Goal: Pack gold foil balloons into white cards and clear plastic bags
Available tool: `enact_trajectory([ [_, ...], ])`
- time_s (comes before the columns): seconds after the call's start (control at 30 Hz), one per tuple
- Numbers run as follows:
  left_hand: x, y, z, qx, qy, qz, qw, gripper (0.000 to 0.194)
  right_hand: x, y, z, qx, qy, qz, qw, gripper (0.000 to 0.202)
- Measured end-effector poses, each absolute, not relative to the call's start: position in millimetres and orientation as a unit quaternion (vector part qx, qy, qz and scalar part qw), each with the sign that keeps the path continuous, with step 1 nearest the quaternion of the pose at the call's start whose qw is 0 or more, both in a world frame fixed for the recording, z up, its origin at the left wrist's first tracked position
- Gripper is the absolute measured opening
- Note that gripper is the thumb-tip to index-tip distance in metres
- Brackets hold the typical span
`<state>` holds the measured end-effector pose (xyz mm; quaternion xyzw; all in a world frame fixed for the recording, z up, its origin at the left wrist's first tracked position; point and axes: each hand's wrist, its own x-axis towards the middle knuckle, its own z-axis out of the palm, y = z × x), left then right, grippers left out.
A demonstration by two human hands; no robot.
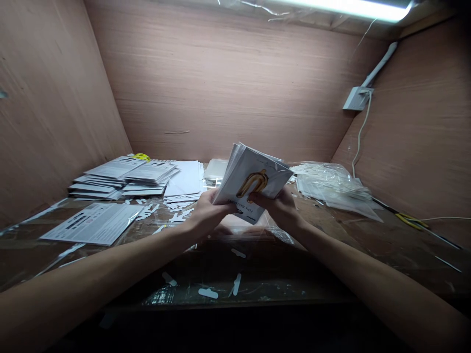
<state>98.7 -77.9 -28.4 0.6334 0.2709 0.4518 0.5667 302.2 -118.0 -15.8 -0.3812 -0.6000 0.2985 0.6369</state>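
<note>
Both hands grip a stack of foil balloon packets [243, 171] above the middle of the table, tilted, with a gold balloon picture and upside-down lettering on the front one. My left hand [211, 211] closes round the stack's lower left edge. On the lower right, my right hand [281, 203] is closed with its thumb over the front packet. Beneath the hands lies a clear plastic sheet or bag [241, 228], partly hidden by them. Behind the stack, a pale packet or card pile [216, 169] shows in part.
At left are piled packets [105, 169], white cards [184, 179] and a single packet [93, 223]. A yellow tape roll [141, 157] sits behind them. Clear bags [331, 181] and yellow-handled pliers [412, 220] lie at right. Paper cut-outs [208, 293] dot the front edge.
</note>
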Motion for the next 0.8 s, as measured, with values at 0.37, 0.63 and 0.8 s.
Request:
enact_trajectory([
  [0.37, 73.7, -77.0, 1.6, 0.813, 0.116, 0.429, 0.376, 0.051, 316.6, -132.5, -21.5, -0.34, -0.807, 0.024, 0.483, 0.044],
  [0.63, 73.6, -86.2, -5.1, 0.81, 0.069, 0.413, 0.411, 0.044, 318.1, -131.5, -21.2, -0.34, -0.817, -0.018, 0.466, 0.043],
  [0.8, 73.9, -80.9, -12.2, 0.814, 0.048, 0.405, 0.414, 0.051, 315.7, -131.3, -20.2, -0.266, -0.836, -0.09, 0.471, 0.042],
])
